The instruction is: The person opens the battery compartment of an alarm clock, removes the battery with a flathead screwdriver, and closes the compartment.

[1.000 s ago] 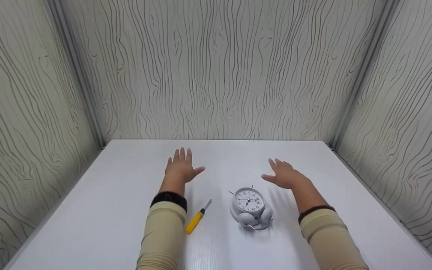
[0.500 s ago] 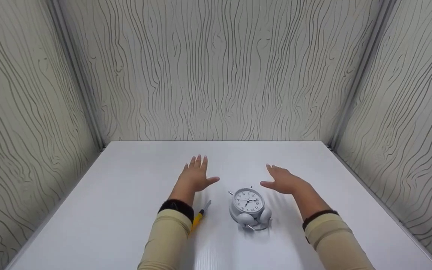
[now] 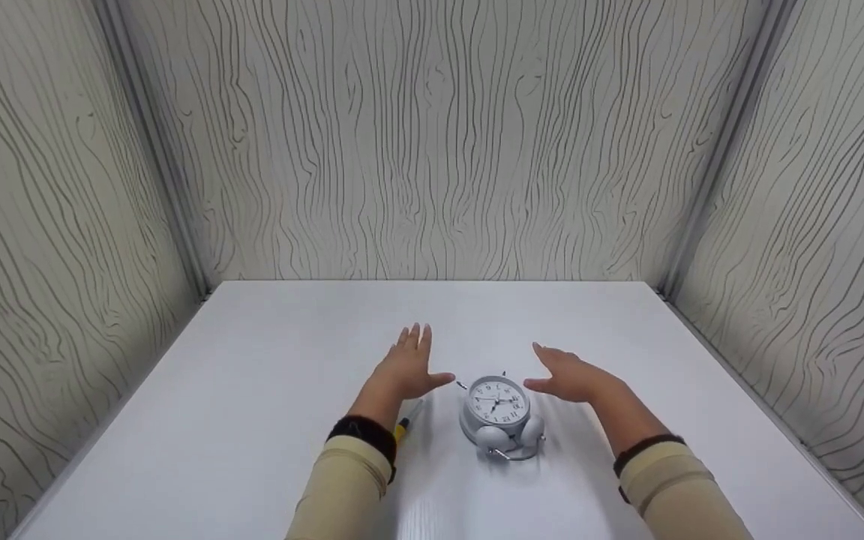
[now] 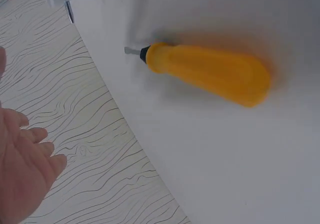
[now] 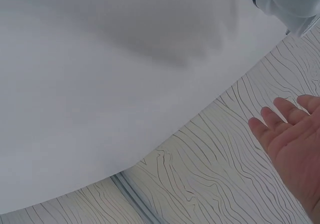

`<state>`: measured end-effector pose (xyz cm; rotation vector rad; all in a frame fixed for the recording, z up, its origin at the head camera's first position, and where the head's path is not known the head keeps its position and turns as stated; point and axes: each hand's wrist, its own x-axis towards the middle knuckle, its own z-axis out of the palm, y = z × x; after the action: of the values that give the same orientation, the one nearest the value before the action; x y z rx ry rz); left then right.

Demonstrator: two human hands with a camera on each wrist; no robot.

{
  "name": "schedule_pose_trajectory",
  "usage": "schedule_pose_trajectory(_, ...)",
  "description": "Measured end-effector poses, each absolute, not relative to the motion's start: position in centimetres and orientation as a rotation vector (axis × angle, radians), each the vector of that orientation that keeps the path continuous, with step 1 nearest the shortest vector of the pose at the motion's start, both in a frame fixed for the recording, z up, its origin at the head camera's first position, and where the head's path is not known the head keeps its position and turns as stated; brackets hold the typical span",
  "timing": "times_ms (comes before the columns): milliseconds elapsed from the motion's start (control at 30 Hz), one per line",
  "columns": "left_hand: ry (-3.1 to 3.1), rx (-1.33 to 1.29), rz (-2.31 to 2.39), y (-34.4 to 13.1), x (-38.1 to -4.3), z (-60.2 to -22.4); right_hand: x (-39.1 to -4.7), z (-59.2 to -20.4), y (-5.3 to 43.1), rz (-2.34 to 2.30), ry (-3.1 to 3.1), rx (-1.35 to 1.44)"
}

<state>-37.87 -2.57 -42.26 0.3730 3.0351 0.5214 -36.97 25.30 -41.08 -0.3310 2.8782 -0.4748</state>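
- Over the last second both hands have closed in on the alarm clock (image 3: 499,417): the left hand (image 3: 403,372) has swung across to the clock's left, and the right hand (image 3: 576,378) has drawn nearer its right.
- The clock looks unmoved; it lies face up on the counter (image 3: 274,337), bells toward the person and feet pointing away. It now sits between the two thumbs, so the approach appears nearly complete, with no hold taken.
- Left grip: released, fingers extended and thumb spread, its tip just beside a clock foot; whether they touch, I cannot tell.
- Right grip: likewise released and holding nothing, its thumb near the clock's upper right edge.
- The yellow-handled screwdriver (image 4: 210,73) lies left of the clock; in the head view the left forearm now covers most of it.
- Writing: the dial's numerals stand upside down to the head view, 12 beside the bells. Any maker's name is too small to read, and no lettering shows on the yellow handle.
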Motion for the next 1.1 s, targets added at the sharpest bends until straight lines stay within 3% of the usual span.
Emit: schedule_pose_trajectory(1100, 2.945, 0.555, 0.487, 1.2, -36.6, -45.7, -35.5, -44.5, 25.5, -0.605, 2.79, -0.394)
